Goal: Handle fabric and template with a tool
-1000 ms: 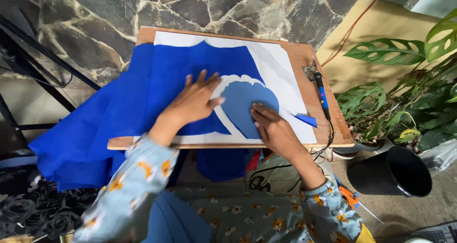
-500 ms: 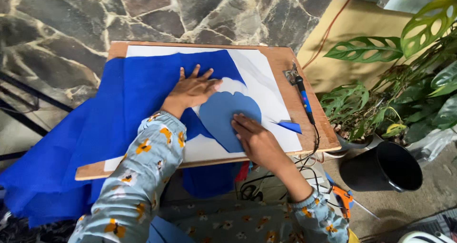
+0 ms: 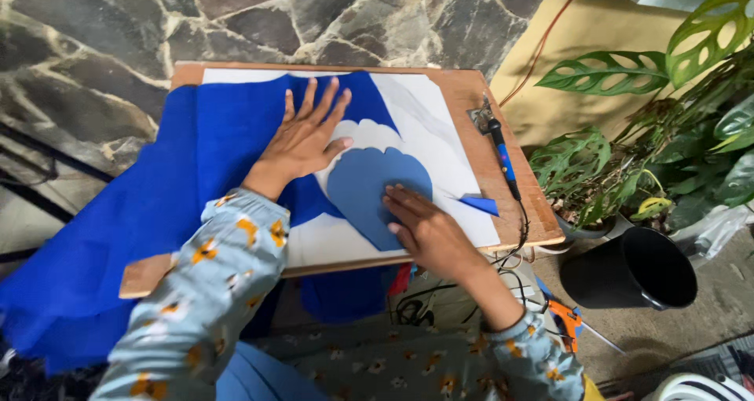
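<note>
Your left hand (image 3: 302, 138) lies flat and open, fingers spread, on the blue cloth (image 3: 157, 181), pressing it against the board (image 3: 471, 102). Your right hand (image 3: 424, 228) is also open, palm down, fingers resting on the lower right edge of the scalloped blue cutout (image 3: 373, 185); it grips nothing. The cutout lies on the white sheet (image 3: 432, 134) near the middle of the board, between your two hands and just below the left thumb. The cloth covers the board's left half and hangs off its left side. A small blue scrap (image 3: 479, 205) lies on the sheet just right of your right hand. A blue-handled tool (image 3: 503, 157) with a cord rests along the board's right edge. A black pot (image 3: 628, 271) stands on the ground at the right, below leafy plants (image 3: 628, 142).
</note>
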